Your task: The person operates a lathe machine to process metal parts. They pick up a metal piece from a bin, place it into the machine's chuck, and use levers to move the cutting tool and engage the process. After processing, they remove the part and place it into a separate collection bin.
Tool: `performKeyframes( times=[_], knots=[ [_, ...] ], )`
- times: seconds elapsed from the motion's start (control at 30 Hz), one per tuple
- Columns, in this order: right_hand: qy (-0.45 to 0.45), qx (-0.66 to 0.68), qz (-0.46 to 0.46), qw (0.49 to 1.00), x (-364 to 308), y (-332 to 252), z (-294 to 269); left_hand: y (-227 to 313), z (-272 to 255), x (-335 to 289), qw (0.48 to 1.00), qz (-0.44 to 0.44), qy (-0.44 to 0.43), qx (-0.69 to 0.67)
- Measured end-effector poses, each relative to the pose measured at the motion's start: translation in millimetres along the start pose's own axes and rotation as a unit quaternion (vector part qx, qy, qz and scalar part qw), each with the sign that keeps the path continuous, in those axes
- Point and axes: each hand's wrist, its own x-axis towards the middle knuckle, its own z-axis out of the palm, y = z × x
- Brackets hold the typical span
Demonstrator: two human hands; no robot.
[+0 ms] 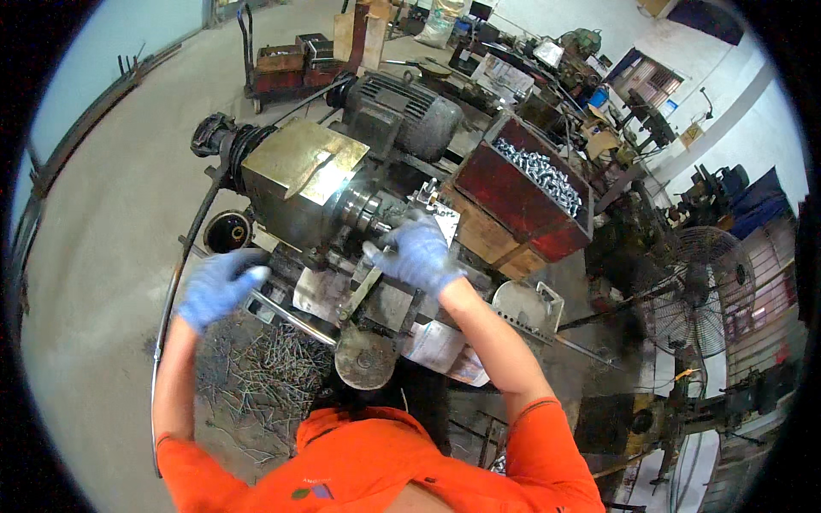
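A small lathe-like machine stands before me, with a boxy metal headstock [295, 167] and a round chuck [362, 209] on its right side. My right hand [419, 255], in a blue-grey glove, hovers at the chuck. Its thumb stands apart from the fingers, which are slightly blurred; nothing shows in its grip. My left hand [215, 289], gloved alike, is at the machine's left, thumb apart and fingers blurred by motion. Close to it is the upper end of a shiny metal bar [295, 319], and I see no hold on it. Past my right fingers lies a small metal fixture [434, 205].
A red bin [522, 192] of small shiny metal parts stands at the right. Behind the headstock sits a dark electric motor [402, 111]. Thin metal scraps [278, 376] litter the floor below my left hand. A large fan [697, 286] stands far right; a loaded cart [286, 68] is farther back.
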Motion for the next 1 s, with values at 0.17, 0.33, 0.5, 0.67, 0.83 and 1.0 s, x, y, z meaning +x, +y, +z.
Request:
performKeyframes(
  times=[0.17, 0.33, 0.5, 0.67, 0.83, 1.0],
  knots=[
    [-0.144, 0.004, 0.085, 0.986, 47.1, 4.9, 10.8, -91.1, -48.0, -83.8, 0.901, -0.209, 0.096, 0.367],
    [-0.054, 0.004, 0.053, 0.997, 54.1, 16.8, 35.8, -129.2, -42.5, -154.4, 0.894, -0.318, 0.057, 0.311],
    [-0.050, 0.083, 0.028, 0.995, 57.5, 29.0, 44.8, -121.9, -12.0, -179.9, 0.871, -0.365, 0.062, 0.322],
    [-0.028, 0.141, 0.028, 0.989, 64.1, 30.3, 46.0, -130.5, -4.2, -194.6, 0.874, -0.378, 0.105, 0.287],
    [-0.039, 0.270, 0.073, 0.959, 62.7, 11.7, 24.9, -164.5, 3.8, -201.3, 0.861, -0.430, 0.108, 0.249],
    [-0.074, 0.126, 0.049, 0.988, 62.9, 16.9, 28.4, -165.1, -0.9, -173.1, 0.845, -0.390, 0.141, 0.337]
  ],
)
